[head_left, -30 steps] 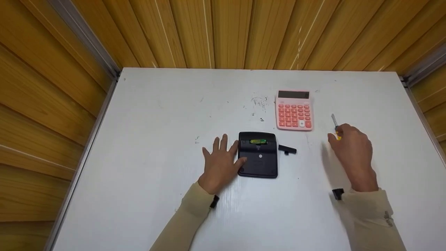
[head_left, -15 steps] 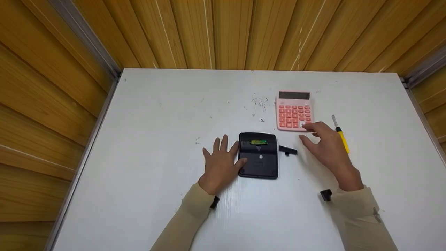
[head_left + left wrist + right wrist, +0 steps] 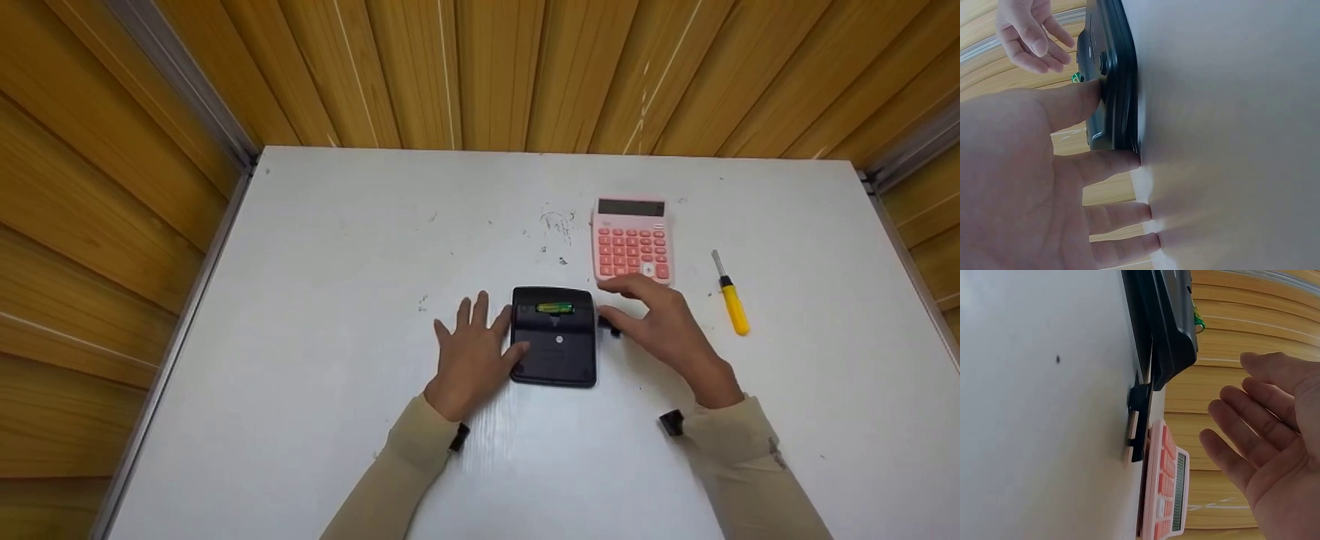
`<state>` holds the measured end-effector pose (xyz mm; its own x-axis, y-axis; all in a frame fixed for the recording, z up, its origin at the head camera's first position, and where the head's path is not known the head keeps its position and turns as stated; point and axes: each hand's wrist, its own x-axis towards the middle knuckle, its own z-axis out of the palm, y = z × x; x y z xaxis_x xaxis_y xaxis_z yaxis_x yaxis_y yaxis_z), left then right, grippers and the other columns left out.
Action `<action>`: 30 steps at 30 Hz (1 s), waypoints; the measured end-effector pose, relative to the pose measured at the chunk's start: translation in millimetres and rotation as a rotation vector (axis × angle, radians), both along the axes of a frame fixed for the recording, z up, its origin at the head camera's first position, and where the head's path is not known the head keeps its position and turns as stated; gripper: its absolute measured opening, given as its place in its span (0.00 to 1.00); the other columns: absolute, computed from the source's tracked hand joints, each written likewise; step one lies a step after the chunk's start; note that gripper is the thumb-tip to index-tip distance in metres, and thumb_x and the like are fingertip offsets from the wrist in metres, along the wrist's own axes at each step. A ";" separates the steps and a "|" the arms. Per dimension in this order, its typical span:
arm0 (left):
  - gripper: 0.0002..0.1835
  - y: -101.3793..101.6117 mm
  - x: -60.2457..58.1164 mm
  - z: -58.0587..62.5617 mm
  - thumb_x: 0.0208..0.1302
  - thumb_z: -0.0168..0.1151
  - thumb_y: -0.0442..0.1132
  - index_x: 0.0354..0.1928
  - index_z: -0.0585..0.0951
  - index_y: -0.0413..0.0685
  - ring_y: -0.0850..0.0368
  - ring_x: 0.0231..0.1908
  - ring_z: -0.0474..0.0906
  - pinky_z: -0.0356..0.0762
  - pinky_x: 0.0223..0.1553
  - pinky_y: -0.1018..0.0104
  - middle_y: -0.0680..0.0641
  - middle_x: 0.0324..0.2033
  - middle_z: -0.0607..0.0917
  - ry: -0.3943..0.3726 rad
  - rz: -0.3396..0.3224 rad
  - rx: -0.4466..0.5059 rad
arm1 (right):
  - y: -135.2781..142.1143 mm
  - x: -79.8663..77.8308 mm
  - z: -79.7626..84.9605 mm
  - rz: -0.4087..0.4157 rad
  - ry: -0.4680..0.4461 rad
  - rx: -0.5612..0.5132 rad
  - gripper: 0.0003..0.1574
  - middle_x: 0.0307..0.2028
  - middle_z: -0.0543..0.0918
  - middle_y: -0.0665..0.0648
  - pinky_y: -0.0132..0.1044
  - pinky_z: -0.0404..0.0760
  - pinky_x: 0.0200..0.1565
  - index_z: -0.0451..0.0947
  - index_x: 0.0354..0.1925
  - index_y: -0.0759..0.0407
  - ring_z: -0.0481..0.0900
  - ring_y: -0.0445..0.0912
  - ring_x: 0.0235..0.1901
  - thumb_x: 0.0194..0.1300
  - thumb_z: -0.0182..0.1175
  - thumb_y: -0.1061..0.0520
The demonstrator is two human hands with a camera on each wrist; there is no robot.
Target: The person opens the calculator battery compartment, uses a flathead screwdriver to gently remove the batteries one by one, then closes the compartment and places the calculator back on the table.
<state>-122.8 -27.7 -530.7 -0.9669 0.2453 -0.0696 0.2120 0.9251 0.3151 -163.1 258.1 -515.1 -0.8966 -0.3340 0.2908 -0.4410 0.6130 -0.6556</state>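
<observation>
A flat black device (image 3: 553, 360) lies back side up on the white table, its front hidden. A green battery (image 3: 555, 307) shows in its uncovered slot. My left hand (image 3: 471, 364) is at its left side with fingers spread and straight; the thumb presses the device's back and the index finger meets its edge. To the right of the device, my right hand (image 3: 667, 330) hovers with relaxed fingers, thumb and index apart, holding nothing. It partly covers the small black battery cover (image 3: 1139, 422), which lies on the table between the device and a pink calculator in the right wrist view.
The pink calculator (image 3: 632, 244) lies face up behind the device. Farther right rests a yellow-handled screwdriver (image 3: 734, 306). Wood-look panels (image 3: 487, 75) rise along the table's back and sides.
My right hand has let go of the screwdriver, leaving it on the table, and has moved left over the battery cover beside the black device. The left hand stays in place.
</observation>
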 end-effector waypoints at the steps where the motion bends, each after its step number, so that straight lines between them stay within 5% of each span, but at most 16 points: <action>1: 0.36 0.1 0.0 0.3 0.77 0.57 0.65 0.77 0.75 0.52 0.32 0.77 0.60 0.60 0.64 0.19 0.34 0.77 0.66 -0.001 0.000 0.002 | -2.6 0.1 -0.1 0.006 -0.013 0.001 0.24 0.53 0.88 0.55 0.50 0.82 0.57 0.85 0.57 0.61 0.86 0.52 0.54 0.63 0.77 0.67; 23: 0.36 0.0 -0.8 -4.3 0.77 0.57 0.65 0.76 0.75 0.52 0.33 0.76 0.62 0.64 0.62 0.20 0.34 0.76 0.68 0.043 -0.008 -0.032 | -42.5 -1.2 -10.7 0.130 -0.071 -0.021 0.22 0.53 0.88 0.54 0.51 0.82 0.56 0.86 0.58 0.58 0.86 0.50 0.54 0.66 0.76 0.62; 30: 0.36 0.4 -2.8 -4.5 0.77 0.57 0.65 0.77 0.75 0.52 0.33 0.76 0.62 0.63 0.63 0.20 0.34 0.77 0.67 0.031 -0.006 -0.031 | -47.5 -3.4 -8.3 0.127 -0.046 0.053 0.17 0.51 0.89 0.56 0.50 0.83 0.57 0.88 0.54 0.58 0.86 0.52 0.54 0.67 0.74 0.64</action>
